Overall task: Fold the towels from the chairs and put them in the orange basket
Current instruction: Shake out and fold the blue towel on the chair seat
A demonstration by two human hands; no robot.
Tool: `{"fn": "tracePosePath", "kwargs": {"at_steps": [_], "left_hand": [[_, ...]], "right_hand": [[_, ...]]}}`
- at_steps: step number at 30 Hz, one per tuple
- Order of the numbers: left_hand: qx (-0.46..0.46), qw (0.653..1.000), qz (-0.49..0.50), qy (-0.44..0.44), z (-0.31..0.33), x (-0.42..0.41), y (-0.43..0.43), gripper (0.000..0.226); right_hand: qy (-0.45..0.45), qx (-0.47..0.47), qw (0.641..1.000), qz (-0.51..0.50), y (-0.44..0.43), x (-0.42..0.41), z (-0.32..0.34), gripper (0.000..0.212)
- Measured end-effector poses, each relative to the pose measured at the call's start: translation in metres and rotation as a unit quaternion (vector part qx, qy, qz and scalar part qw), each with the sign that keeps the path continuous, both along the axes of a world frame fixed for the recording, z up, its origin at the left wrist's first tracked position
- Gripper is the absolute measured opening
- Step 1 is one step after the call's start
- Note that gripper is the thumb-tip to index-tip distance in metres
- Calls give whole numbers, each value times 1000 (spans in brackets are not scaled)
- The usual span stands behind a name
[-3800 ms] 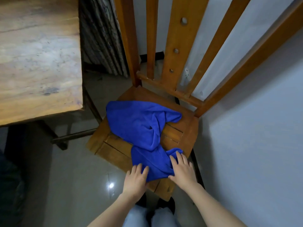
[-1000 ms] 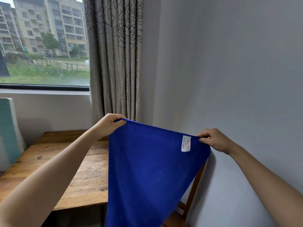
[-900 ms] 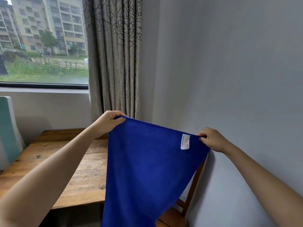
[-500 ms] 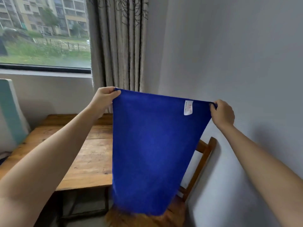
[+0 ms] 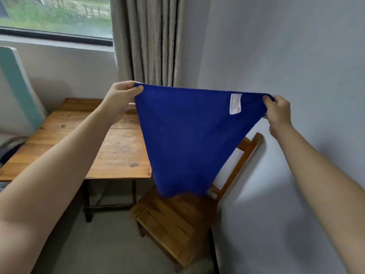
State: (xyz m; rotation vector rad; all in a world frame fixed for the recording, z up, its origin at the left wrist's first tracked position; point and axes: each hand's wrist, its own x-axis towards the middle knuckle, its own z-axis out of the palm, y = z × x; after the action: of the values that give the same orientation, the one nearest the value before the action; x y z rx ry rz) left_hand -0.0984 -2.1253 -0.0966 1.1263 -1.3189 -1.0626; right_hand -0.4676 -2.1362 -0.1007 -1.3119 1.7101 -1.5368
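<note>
1. View from the head cam, looking fwd and down: two bare arms reach out w/ a blue towel [image 5: 187, 139] held up between them, in mid-air.
2. Left hand [image 5: 122, 97] pinches the towel's top left corner, thumb on top, fingers curled under the cloth.
3. Right hand [image 5: 277, 111] pinches the top right corner the same way, fingers curled round a small bunch of fabric.
4. The towel's top edge is pulled nearly straight from hand to hand. The cloth hangs flat and narrows toward its bottom edge.
5. A white label [image 5: 235, 103] sits near the top right of the towel, just left of the right hand. Its print is too small to read.
6. The bottom edge hangs over the far part of a wooden chair [image 5: 177, 220]. It's blurred, so can't tell if it touches the seat.
7. The chair has a slatted seat and its back leans vs. a pale grey wall [image 5: 286, 56] on the right.
8. Left of the chair stands a worn wooden table [image 5: 118, 151] w/ dark legs, on a grey floor [image 5: 98, 244].
9. Far behind, a grey curtain [image 5: 150, 40] hangs beside a window [image 5: 55, 14] showing greenery and a fence.
10. At far left, a teal and white panel [image 5: 17, 89] leans by the table.
</note>
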Motion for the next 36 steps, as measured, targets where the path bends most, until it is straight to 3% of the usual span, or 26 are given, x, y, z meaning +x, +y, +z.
{"fn": "tracePosePath", "kwargs": {"at_steps": [10, 19, 23, 26, 29, 36], "left_hand": [[62, 996, 55, 23, -61, -19, 86, 23], [201, 975, 83, 43, -158, -26, 116, 20], [274, 956, 102, -4, -216, -31, 121, 21], [327, 940, 91, -25, -258, -33, 124, 21], [372, 923, 88, -32, -294, -31, 116, 22], [433, 894, 104, -43, -364, -30, 84, 23]], "right_hand": [[29, 44, 998, 33, 51, -20, -61, 16], [74, 158, 984, 24, 79, -16, -146, 17], [79, 251, 965, 17, 89, -13, -207, 13], [86, 312, 946, 11, 99, -12, -248, 28], [89, 377, 922, 1, 98, -8, -287, 17], [103, 424, 899, -17, 78, 0, -363, 17]]}}
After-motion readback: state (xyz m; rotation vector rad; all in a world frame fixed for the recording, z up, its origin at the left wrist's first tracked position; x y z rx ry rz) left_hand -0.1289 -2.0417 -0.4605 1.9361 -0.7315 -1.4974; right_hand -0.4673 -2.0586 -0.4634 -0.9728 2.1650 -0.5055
